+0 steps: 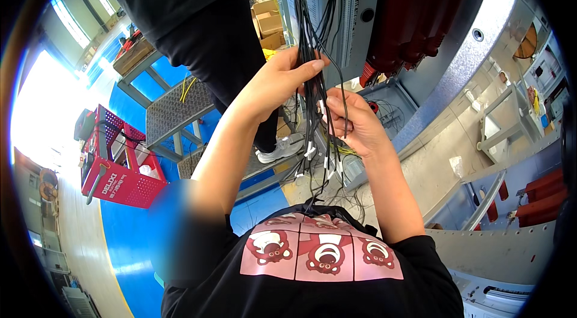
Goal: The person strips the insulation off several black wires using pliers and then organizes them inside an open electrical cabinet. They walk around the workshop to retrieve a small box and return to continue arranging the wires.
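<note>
A thick bundle of black wires hangs down in front of me from the grey electrical cabinet. My left hand is closed around the bundle, its thumb lying across the front. Lower and to the right, my right hand pinches one or a few of the wires beside a white marker sleeve. Several more white sleeves sit near the loose lower ends, which spread out above my lap.
A person in dark clothes stands close on the left, by metal steps. A red perforated cart with tools is at far left. Dark red insulators fill the cabinet's right side, behind a curved metal edge. Cardboard boxes lie behind.
</note>
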A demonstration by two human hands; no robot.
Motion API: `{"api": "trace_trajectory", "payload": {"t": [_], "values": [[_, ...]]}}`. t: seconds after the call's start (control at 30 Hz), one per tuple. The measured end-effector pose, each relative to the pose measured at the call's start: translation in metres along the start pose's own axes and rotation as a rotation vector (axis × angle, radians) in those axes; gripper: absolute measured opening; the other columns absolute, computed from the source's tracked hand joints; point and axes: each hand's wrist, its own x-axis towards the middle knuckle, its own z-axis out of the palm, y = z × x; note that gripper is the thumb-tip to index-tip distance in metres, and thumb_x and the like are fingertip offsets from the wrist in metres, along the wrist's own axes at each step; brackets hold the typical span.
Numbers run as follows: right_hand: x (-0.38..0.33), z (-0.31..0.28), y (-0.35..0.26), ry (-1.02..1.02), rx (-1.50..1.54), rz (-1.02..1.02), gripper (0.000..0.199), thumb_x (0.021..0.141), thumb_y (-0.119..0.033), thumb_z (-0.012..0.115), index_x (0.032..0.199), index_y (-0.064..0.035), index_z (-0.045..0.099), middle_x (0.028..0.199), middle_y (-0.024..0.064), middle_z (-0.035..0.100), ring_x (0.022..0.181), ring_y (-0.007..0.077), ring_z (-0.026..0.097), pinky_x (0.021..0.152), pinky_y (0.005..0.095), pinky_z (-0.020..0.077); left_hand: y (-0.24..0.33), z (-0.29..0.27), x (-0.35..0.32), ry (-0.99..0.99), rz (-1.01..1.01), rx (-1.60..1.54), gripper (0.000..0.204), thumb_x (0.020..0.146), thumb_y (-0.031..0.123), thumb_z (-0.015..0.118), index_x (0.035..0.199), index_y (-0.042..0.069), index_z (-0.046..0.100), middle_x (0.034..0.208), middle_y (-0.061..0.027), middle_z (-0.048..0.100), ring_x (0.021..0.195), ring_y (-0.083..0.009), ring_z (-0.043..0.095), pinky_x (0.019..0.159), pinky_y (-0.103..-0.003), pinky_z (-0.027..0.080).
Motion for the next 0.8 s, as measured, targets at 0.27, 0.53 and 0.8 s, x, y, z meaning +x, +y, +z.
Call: {"api": "trace_trajectory", "payload": {"t": [0.27, 0.53, 0.8], "values": [[-0.008, 0.025, 0.016, 0.34, -0.18, -0.354, 0.015, 0.086, -0.013, 0.071, 0.09, -0.0056, 0.058, 0.068, -0.0077, 0.049, 0.052, -0.001, 0.038, 0.046, 0.0167, 0.0283, -0.002, 0.007, 0.005, 0.016, 0.045, -0.062, 0.023, 0.091, 0.019, 0.062, 0.105, 0.001, 0.059, 0.085, 0.0006, 0.059, 0.074, -0.0063, 0.053, 0.068, -0.023, 0.044], [-0.012, 0.033, 0.009, 0.33, -0.316, -0.233, 0.019, 0.088, -0.024, 0.069, 0.092, -0.0057, 0.062, 0.065, -0.0077, 0.05, 0.05, -0.0009, 0.037, 0.045, 0.0178, 0.0256, -0.012, 0.018, 0.013, 0.089, 0.127, 0.126, 0.019, 0.092, 0.018, 0.061, 0.101, 0.002, 0.058, 0.083, -0.0009, 0.06, 0.073, -0.0079, 0.054, 0.067, -0.024, 0.045], [-0.014, 0.036, -0.002, 0.329, -0.429, -0.228, 0.032, 0.096, -0.038, 0.055, 0.088, -0.0075, 0.06, 0.07, -0.0068, 0.05, 0.057, 0.0012, 0.037, 0.049, 0.0187, 0.0289, -0.014, 0.024, 0.007, 0.062, 0.08, -0.055, 0.023, 0.097, 0.029, 0.054, 0.1, 0.006, 0.056, 0.076, 0.0025, 0.057, 0.063, -0.0029, 0.049, 0.053, -0.018, 0.037]]}}
